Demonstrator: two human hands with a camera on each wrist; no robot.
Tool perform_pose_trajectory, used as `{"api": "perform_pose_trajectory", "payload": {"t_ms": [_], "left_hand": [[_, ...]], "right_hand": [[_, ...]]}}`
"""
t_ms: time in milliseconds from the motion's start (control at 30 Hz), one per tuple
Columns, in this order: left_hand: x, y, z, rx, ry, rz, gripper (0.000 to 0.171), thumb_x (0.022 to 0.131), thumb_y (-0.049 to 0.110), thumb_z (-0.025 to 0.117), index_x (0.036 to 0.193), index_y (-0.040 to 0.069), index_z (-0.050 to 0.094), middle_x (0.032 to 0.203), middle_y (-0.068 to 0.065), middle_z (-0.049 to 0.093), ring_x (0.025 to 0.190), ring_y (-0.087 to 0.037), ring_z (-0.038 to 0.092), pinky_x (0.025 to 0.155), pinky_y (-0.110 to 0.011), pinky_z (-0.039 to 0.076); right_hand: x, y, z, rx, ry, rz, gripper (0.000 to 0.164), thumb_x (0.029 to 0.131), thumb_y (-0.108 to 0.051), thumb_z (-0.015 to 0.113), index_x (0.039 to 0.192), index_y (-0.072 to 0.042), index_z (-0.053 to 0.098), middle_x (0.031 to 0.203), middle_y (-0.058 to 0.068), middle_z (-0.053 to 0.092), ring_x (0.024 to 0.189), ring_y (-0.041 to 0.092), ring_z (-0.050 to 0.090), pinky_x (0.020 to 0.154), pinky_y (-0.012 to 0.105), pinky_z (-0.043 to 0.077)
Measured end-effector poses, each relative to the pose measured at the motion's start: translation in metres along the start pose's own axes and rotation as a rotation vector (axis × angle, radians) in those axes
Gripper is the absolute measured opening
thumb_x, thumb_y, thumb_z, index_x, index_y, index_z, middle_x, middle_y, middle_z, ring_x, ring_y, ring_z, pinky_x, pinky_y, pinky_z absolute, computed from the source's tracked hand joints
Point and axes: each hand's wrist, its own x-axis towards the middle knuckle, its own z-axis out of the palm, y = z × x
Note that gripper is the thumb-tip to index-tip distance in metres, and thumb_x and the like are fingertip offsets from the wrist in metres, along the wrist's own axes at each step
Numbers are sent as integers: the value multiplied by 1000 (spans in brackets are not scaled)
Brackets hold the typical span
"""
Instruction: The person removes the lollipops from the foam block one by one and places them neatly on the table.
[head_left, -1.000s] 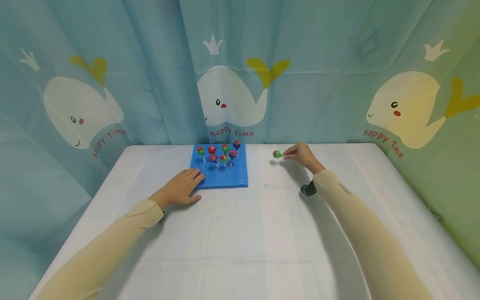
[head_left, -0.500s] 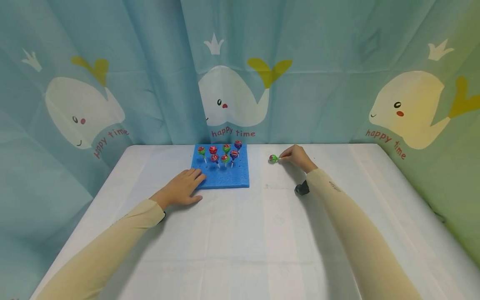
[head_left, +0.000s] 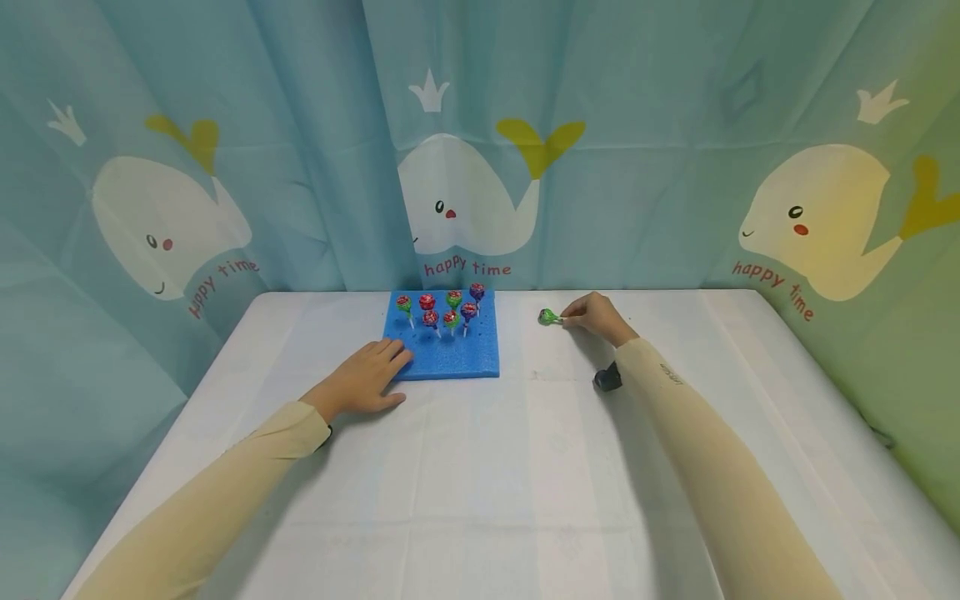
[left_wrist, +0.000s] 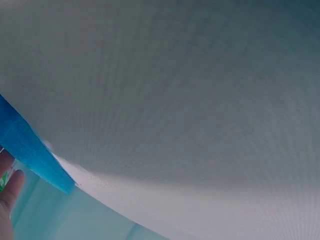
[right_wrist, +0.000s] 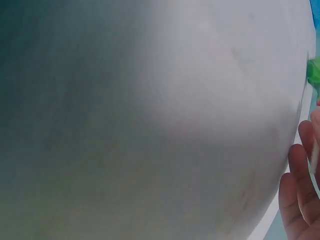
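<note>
My left hand (head_left: pixel 362 377) rests with fingers extended on the front left corner of a blue foam board (head_left: pixel 457 358). Several wrapped lollipops, such as a purple-red one (head_left: pixel 468 311) and a green-red one (head_left: pixel 403 303), stand upright by their sticks in the board's back half. To the right of the board, my right hand (head_left: pixel 596 317) pinches the stick end of a green lollipop (head_left: pixel 548 317), its head down at the white tabletop and pointing left. In the right wrist view, the green wrapper (right_wrist: pixel 314 72) shows at the edge beyond the fingers (right_wrist: pixel 300 170).
A white cloth (head_left: pixel 495 483) covers the table. Small holes dot the foam board around the sticks. A blue-green curtain (head_left: pixel 637 167) with whale prints hangs right behind the table's back edge. A dark wrist device (head_left: pixel 607 378) sits under the right sleeve.
My right hand has moved slightly left and down, bringing the green lollipop from above the table to its surface. The left hand has stayed on the board's corner.
</note>
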Motion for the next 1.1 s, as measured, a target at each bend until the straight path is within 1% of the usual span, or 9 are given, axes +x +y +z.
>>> {"api": "perform_pose_trajectory", "payload": {"t_ms": [100,267,333,700,967,1100], "left_hand": [[0,-1,1,4,3,-1,56,83,40,62,124,4,47,119,-15,50,111,-31,48,99,-49,41],[-1,-3,3,7,1,-8,56,83,41,62,124,5,48,117,-14,50,110,-30,49,99,-49,41],[-1,-3,4,2,4,-10,55,83,41,62,124,5,48,117,-14,50,110,-30,49,99,-49,41],[0,-5,7,-1,29,-1,54,83,40,62,122,6,48,115,-12,50,107,-28,48,96,-47,42],[0,-2,3,3,23,4,54,83,40,62,122,5,48,115,-13,51,107,-29,49,96,-48,42],[0,-1,2,0,12,-2,55,83,39,62,123,5,48,117,-14,50,109,-29,48,97,-49,42]], "right_hand": [[-2,1,-2,-1,1,6,21,86,-9,65,104,1,70,112,19,67,104,32,61,92,41,47],[-5,2,-4,2,18,16,19,84,-5,66,102,2,70,106,20,68,96,28,61,86,38,48],[-6,3,-5,-5,26,4,19,84,-4,66,101,2,70,105,20,68,94,28,61,85,38,48],[-5,2,-11,-11,62,10,15,86,-1,62,98,3,71,104,21,68,97,31,60,87,42,46],[-5,4,-9,-44,67,56,14,85,-2,63,96,4,71,103,22,68,98,32,58,87,43,46],[-6,4,-9,-43,65,58,15,86,-3,63,96,5,70,103,22,68,96,31,59,86,42,46]]}}
